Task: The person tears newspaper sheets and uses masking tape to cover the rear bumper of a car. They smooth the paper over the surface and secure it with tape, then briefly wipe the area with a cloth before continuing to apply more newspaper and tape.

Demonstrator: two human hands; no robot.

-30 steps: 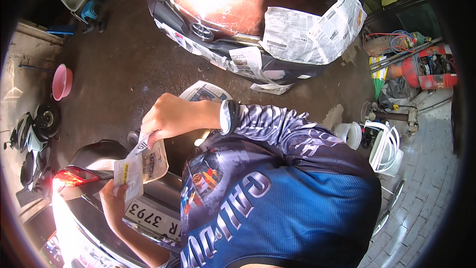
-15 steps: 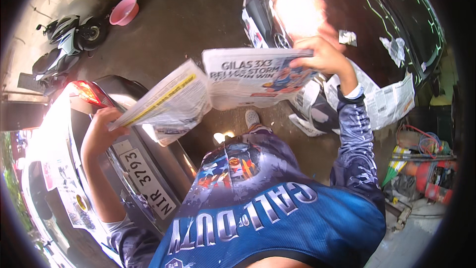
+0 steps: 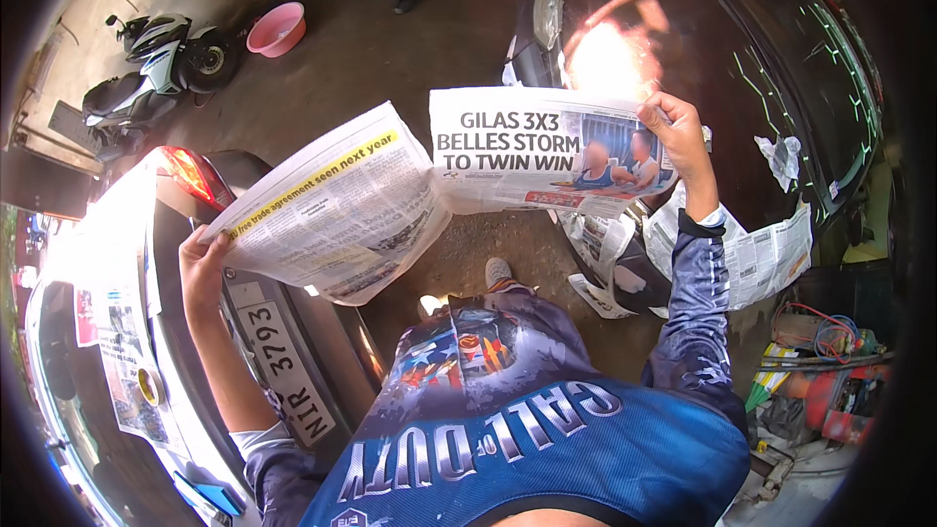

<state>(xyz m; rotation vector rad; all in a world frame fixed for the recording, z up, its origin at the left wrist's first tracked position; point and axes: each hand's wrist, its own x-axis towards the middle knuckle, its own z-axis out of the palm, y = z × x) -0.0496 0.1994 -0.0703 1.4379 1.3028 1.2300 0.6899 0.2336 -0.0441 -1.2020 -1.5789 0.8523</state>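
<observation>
A folded newspaper (image 3: 332, 205) hangs spread between my hands in front of me, sagging at its middle fold. My left hand (image 3: 205, 268) is closed on its left edge, above the back of a silver car (image 3: 327, 332). At the upper right corner of the sheets, my right hand (image 3: 681, 141) pinches the paper with the thumb in front. The right page carries a large headline and a colour photo; the left page has a yellow strip along its top.
A dark car (image 3: 722, 88) with green tape lines stands to the right, its bumper partly covered with newspaper sheets (image 3: 752, 259). A roll of tape (image 3: 150, 387) lies on paper on the silver car. Far left are a motorbike (image 3: 161, 68) and a pink basin (image 3: 276, 29). Tools and hoses (image 3: 830, 361) lie at right.
My hands have moved apart, and the newspaper is spread wider and flatter. The right hand has shifted to the right and slightly down. The view has turned a little.
</observation>
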